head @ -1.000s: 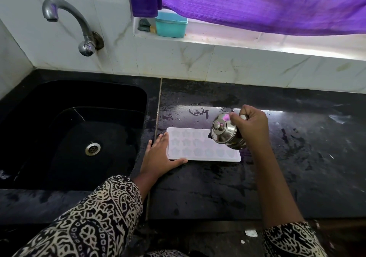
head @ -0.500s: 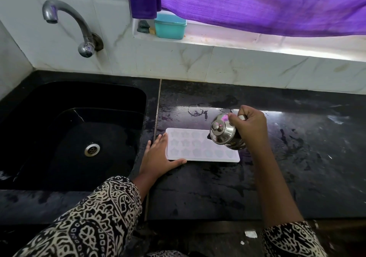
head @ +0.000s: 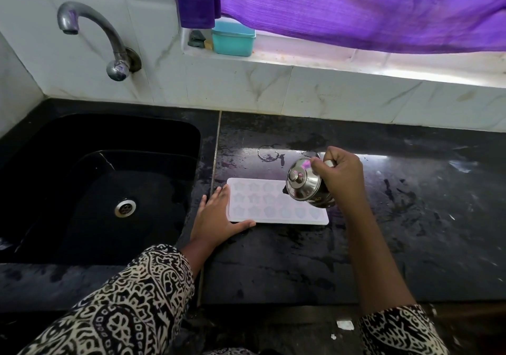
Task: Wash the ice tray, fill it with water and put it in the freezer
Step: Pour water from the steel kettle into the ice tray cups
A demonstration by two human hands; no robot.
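The ice tray is lying flat on the black counter. The left hand is resting flat and open against its left end. The right hand is gripping a tilted steel jug, which is hiding the tray's right corner. Any pour is hidden.

A single wide-angle head camera looks forward and down from close above the glossy black stone counter, with the black rectangular sink basin to its left and the white tiled wall behind.
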